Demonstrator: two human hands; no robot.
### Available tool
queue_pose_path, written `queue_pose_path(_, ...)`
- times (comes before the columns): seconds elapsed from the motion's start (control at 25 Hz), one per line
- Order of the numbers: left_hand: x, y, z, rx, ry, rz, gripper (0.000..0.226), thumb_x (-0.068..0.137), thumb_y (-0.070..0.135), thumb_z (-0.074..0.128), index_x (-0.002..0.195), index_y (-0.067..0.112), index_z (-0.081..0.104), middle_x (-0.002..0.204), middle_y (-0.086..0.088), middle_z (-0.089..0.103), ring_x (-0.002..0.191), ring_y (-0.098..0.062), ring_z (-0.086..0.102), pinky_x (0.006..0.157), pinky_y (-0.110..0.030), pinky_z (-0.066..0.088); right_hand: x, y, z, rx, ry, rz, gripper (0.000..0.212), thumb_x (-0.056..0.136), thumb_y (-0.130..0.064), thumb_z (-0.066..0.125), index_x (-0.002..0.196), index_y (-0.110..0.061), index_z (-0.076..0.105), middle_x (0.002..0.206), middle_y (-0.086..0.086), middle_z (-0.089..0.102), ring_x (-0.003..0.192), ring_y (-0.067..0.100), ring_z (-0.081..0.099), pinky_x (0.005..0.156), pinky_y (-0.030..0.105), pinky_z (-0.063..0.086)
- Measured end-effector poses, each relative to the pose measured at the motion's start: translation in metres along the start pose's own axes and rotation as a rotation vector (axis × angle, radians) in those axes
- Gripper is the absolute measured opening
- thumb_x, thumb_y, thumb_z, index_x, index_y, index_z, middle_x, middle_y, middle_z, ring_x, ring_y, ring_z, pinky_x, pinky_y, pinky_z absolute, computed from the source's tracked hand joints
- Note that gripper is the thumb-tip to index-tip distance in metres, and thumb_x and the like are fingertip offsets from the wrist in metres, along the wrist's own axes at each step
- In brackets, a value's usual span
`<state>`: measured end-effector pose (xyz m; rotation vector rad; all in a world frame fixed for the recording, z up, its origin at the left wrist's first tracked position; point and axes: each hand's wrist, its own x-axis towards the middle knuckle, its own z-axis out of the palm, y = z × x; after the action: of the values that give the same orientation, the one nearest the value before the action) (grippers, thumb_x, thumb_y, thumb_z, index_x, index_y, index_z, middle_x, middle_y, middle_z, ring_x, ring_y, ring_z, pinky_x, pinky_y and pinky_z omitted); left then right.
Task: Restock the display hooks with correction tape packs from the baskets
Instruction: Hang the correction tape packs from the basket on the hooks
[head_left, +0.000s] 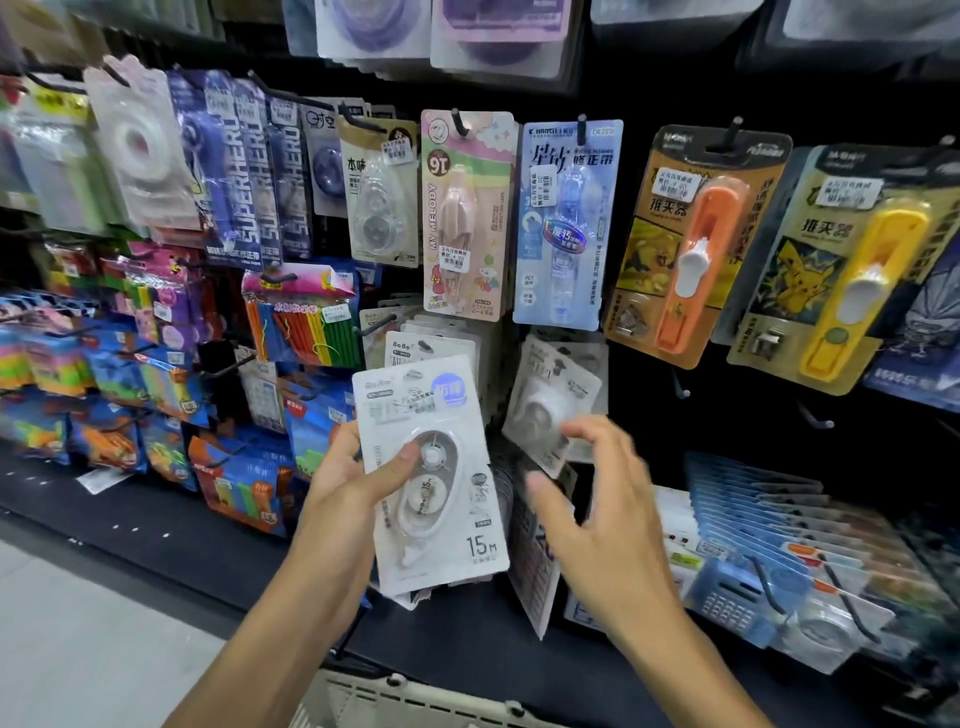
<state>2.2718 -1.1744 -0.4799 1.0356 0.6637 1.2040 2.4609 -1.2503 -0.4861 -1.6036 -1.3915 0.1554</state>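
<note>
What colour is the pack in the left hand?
White card correction tape pack with a blue round sticker, seen in the head view.

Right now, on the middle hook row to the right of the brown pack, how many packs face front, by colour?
pink pack: 1
light blue pack: 1
orange clip pusher pack: 1
yellow clip pusher pack: 1
Total: 4

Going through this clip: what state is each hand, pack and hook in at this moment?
left hand: grips the white correction tape pack
white correction tape pack: held upright, not on a hook
right hand: fingers loosely spread, holding nothing
pink My Melody pack: hanging on its hook
bare hook: nothing hanging
basket: rim visible, contents hidden
</note>
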Motion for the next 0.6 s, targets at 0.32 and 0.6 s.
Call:
queue_pose_path(0.32,0.001,-0.015,-0.002,0.955,-0.019,0.275,0.054,0.1,0.035,0.06,0.151,0.036,0.04,0.138,0.018,0.053,0.121,0.004,0.052,0.097,-0.015,0.043,0.022,0.001,0.009,0.528,-0.006,0.134,0.043,0.09,-0.011,0.074,0.118,-0.04,0.058,0.122,-0.012,0.068,0.117,0.014,0.064,0.094,0.03,0.053)
queue_pose_path(0.6,0.01,-0.026,-0.018,1.489,-0.203,0.109,0.085,0.101,0.042,0.056,0.162,0.036,-0.003,0.17,0.014,-0.011,0.157,-0.014,0.003,0.125,-0.038,0.02,0.013,0.005,0.004,0.329,0.21,0.218,0.042,0.088,-0.021,0.066,0.127,-0.038,0.059,0.127,-0.021,0.06,0.123,0.004,0.052,0.099,0.025,0.042)
